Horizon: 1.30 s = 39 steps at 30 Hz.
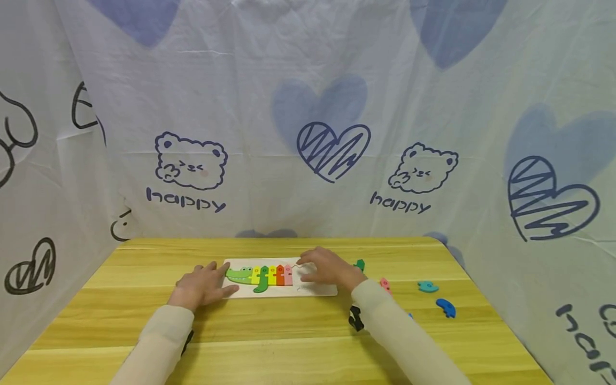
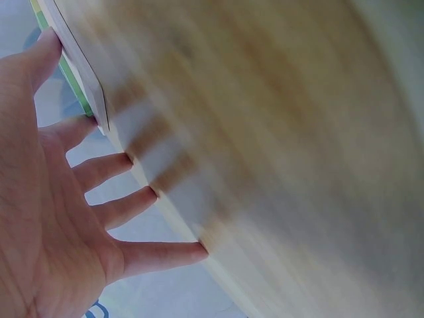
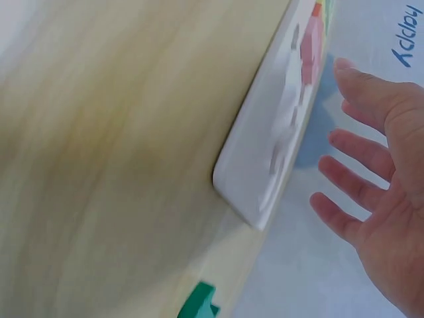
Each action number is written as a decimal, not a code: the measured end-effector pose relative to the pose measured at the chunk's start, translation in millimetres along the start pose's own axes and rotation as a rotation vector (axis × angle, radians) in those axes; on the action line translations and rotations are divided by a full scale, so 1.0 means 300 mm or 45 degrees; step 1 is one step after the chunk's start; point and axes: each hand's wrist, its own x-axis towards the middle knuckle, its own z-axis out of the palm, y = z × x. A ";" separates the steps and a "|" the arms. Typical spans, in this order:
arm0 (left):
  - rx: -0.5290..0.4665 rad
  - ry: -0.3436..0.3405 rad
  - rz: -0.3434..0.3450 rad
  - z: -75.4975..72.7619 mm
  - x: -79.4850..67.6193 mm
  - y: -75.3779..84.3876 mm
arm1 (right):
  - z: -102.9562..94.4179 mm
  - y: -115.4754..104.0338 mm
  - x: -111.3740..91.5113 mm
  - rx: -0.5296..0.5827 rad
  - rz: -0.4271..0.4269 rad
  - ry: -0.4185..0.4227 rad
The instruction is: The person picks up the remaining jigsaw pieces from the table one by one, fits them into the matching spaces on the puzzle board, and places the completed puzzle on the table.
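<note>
A white puzzle board (image 1: 313,291) lies on the wooden table, with a crocodile puzzle partly laid in it: a light green head (image 1: 239,276), then yellow, green, orange and pink pieces toward the middle. My left hand (image 1: 202,285) spreads over the board's left end; in the left wrist view the thumb and index finger touch the board's end and the other fingertips rest on the table. Above the bare right part of the board hovers my right hand (image 1: 332,269), fingers spread and slightly bent. Nothing is between its fingers in the right wrist view.
Loose pieces lie right of the board: a dark green piece (image 3: 199,301), a pink piece (image 1: 385,285), a teal piece (image 1: 427,286) and a blue curved piece (image 1: 446,308). Another blue bit shows beside the right sleeve. A printed cloth (image 1: 269,187) hangs behind the table (image 1: 269,342).
</note>
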 end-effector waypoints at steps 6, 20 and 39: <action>-0.010 -0.008 -0.001 0.000 -0.001 0.001 | -0.022 0.046 -0.041 0.048 0.047 0.011; -0.006 -0.012 0.002 0.000 0.001 -0.001 | -0.112 0.146 -0.164 -0.035 0.006 0.103; -0.009 -0.018 0.002 -0.010 -0.008 0.006 | -0.153 0.241 -0.341 -0.123 0.160 0.069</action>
